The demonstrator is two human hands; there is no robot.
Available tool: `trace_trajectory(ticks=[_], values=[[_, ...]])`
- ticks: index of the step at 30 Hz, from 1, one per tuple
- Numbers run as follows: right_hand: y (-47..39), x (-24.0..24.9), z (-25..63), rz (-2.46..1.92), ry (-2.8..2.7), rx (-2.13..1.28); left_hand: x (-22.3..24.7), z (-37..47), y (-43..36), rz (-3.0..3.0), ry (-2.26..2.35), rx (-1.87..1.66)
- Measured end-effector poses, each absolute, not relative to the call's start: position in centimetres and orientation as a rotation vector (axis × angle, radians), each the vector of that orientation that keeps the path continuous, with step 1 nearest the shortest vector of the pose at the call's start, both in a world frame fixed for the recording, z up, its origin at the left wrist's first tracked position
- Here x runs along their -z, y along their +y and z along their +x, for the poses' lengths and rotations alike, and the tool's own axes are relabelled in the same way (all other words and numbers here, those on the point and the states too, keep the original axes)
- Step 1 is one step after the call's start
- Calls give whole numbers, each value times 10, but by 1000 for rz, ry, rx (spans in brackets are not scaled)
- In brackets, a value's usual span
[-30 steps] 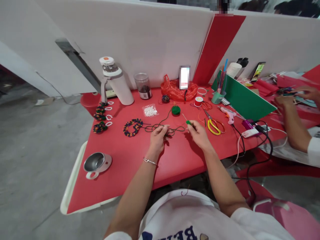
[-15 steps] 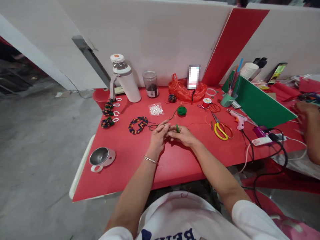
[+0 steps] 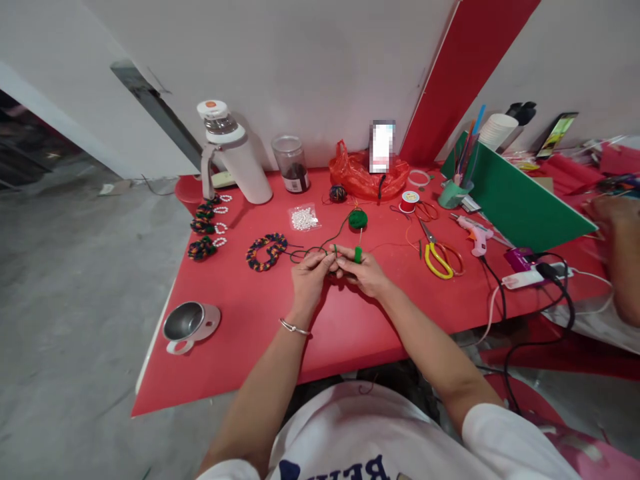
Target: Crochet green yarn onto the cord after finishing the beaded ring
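Note:
My left hand (image 3: 310,272) and my right hand (image 3: 369,275) meet over the red table, thumbs and fingertips pinched together on dark green yarn (image 3: 335,249). A small loop of it stands up between the fingertips. In my right hand a green-handled crochet hook (image 3: 358,254) is tucked between the fingers, its thin metal shaft pointing away from me. The yarn trails toward a green yarn ball (image 3: 357,219) just beyond. Left of my hands lies a braided multicoloured yarn ring (image 3: 267,251). My curled lower fingers are partly hidden.
Yellow-handled scissors (image 3: 439,260), a red thread spool (image 3: 409,201) and a pink glue gun (image 3: 475,235) lie rightward. A steel-lined cup (image 3: 193,325) stands near the left edge, a bag of white beads (image 3: 304,218) ahead. Another person's arm (image 3: 623,260) is at far right.
The view has shifted slightly. The crochet hook in my right hand has turned, so its metal shaft now shows pointing forward. A green loop now stands up between my fingertips.

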State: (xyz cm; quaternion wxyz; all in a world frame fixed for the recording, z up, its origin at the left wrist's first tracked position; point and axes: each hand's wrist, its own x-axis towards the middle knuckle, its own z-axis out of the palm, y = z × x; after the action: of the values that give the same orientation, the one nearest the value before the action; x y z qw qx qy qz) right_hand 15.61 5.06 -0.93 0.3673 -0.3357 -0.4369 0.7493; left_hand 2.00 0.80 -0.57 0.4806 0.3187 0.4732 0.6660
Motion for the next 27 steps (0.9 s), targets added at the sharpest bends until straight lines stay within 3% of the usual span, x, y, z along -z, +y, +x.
trace_trajectory(ticks=[11, 22, 27], values=[[47, 17, 165, -1090, -2065, -932, 7, 10, 9, 1266, 1549, -1627], [46, 11, 166, -1198, -2167, -652, 8, 17, 8, 1398, 1561, -1589], [51, 19, 168, -1032, -2140, -553, 9, 18, 8, 1416, 1578, -1631]])
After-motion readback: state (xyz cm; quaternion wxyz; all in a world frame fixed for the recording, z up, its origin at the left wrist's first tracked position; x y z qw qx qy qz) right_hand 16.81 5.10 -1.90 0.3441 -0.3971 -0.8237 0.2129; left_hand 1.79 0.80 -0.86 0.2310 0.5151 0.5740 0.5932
